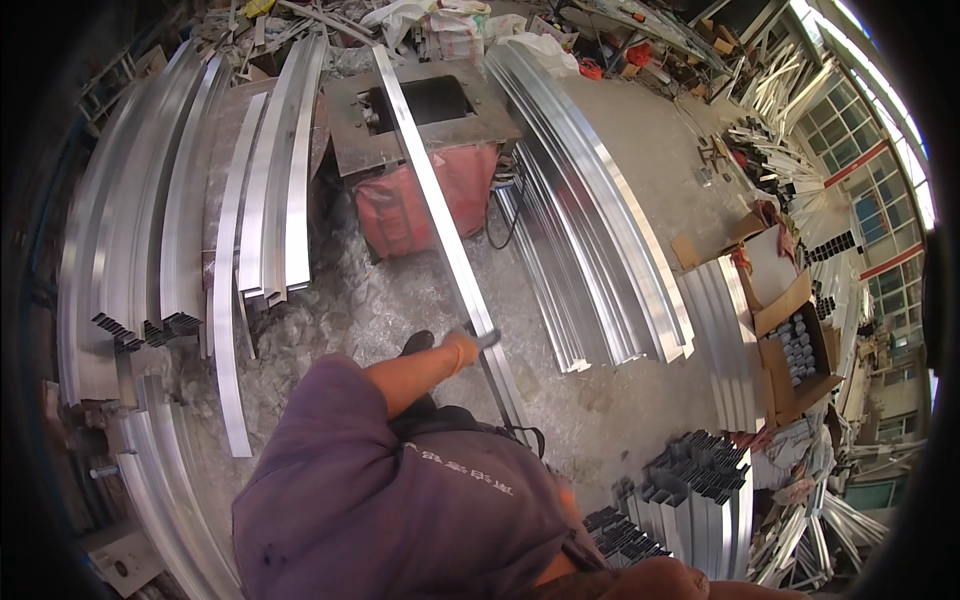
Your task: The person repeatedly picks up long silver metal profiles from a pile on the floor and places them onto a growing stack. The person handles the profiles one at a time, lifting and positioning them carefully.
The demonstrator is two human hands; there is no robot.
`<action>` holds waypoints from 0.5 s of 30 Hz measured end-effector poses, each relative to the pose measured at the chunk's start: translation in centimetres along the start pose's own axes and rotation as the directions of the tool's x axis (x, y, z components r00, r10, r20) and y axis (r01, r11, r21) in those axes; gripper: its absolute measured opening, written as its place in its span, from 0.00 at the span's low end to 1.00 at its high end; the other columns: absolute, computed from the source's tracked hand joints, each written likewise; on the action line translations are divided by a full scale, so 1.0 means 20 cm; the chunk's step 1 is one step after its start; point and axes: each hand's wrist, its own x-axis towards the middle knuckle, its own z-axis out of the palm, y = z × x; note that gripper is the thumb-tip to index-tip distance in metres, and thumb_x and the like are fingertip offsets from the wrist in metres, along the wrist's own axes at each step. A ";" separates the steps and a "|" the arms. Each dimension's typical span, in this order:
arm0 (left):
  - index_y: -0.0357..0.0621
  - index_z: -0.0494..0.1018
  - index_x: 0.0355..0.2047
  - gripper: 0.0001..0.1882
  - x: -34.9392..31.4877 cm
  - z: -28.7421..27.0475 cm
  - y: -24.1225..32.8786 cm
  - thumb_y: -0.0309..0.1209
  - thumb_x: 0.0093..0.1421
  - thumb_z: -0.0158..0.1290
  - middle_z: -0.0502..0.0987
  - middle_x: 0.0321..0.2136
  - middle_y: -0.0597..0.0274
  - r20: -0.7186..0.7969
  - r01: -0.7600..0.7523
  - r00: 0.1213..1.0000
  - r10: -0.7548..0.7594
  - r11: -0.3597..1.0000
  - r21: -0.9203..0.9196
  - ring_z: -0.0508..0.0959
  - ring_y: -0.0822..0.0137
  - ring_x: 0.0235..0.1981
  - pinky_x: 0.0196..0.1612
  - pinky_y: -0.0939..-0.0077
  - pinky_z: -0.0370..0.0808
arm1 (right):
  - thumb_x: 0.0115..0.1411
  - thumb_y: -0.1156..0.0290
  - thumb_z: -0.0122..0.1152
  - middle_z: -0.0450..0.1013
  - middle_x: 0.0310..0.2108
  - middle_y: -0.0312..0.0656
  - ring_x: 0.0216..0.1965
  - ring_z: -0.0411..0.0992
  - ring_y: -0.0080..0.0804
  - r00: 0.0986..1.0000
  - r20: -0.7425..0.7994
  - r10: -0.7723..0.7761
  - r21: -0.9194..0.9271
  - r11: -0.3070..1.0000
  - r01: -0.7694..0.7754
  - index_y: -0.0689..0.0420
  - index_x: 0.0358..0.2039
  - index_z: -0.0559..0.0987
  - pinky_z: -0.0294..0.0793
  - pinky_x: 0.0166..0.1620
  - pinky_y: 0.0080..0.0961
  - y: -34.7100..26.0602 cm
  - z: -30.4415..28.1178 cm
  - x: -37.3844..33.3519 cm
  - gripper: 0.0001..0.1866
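My left hand (463,350) is closed at the side of a long, silvery metal profile (430,190). A small dark grey object (487,338) lies across the profile at my fingertips, seemingly in their grip; its kind is unclear. The profile slants from the top of a machine with a square opening (349,125) down to my waist, where its near end passes by my body. Only bits of bare skin show by my right side, and my right hand is not visible.
Bundles of long metal profiles lie left (140,200) and right (600,220) of the machine. A red cover (400,205) hangs beneath it. An open cardboard box (828,385) of small grey parts stands at right, near upright cut profiles (690,510). Scraps fill the back.
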 end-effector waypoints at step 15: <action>0.38 0.79 0.43 0.25 -0.32 0.28 -0.23 0.44 0.54 0.69 0.83 0.34 0.54 0.318 0.272 0.941 -0.116 0.819 -0.506 0.83 0.58 0.31 0.33 0.61 0.82 | 0.59 0.44 0.62 0.77 0.49 0.56 0.49 0.77 0.56 0.970 -0.131 0.204 0.106 0.976 -0.191 0.48 0.59 0.75 0.76 0.52 0.46 0.32 0.02 -0.66 0.32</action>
